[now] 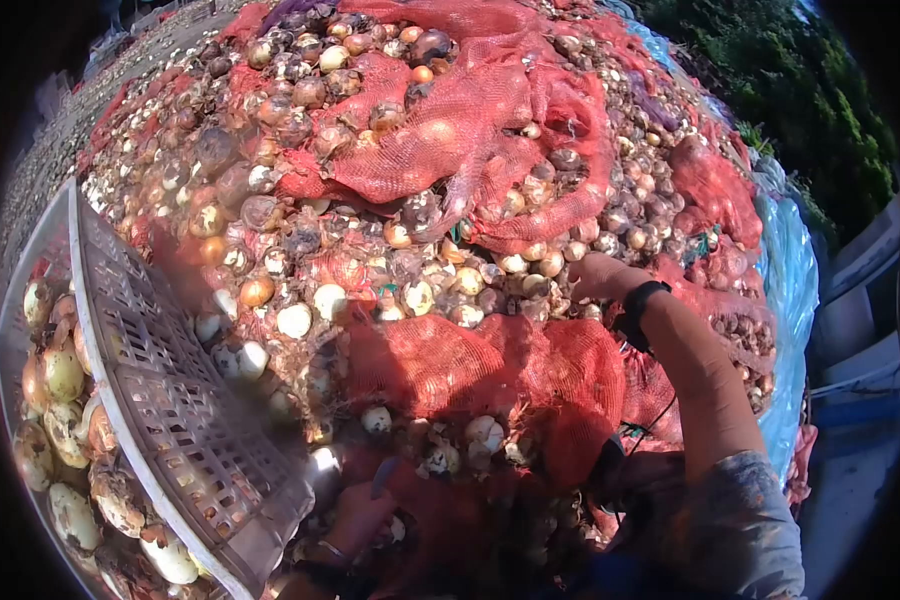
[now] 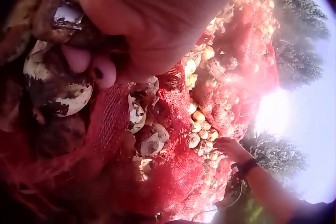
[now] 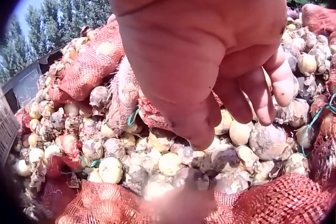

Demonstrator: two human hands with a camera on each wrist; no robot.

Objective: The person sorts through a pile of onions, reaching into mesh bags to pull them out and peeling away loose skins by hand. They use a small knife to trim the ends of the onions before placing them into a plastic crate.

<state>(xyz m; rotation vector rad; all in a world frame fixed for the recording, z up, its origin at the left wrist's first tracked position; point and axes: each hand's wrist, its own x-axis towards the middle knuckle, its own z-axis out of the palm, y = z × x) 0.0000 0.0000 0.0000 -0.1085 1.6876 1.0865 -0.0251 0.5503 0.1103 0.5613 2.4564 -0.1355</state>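
Note:
Over a big heap of onions (image 1: 420, 297), my right hand (image 1: 607, 277) reaches out with fingers pointing down. In the right wrist view that hand (image 3: 210, 61) has its thumb and fingers apart, close over pale and brown onions (image 3: 170, 163), with nothing held. Low in the head view, my left hand (image 1: 362, 520) is in shade, its fingers curled, and a narrow grey blade-like tool (image 1: 382, 476) sticks up from it. In the left wrist view the curled fingertips of the left hand (image 2: 142, 29) are right beside a dirty white onion (image 2: 68, 95).
A plastic crate (image 1: 170, 370) with slotted sides stands tilted at the left, holding onions (image 1: 65, 375). Red mesh sacks (image 1: 420, 365) lie over and among the heap. Blue plastic sheeting (image 1: 785, 290) borders it at the right, with trees (image 1: 800, 100) behind.

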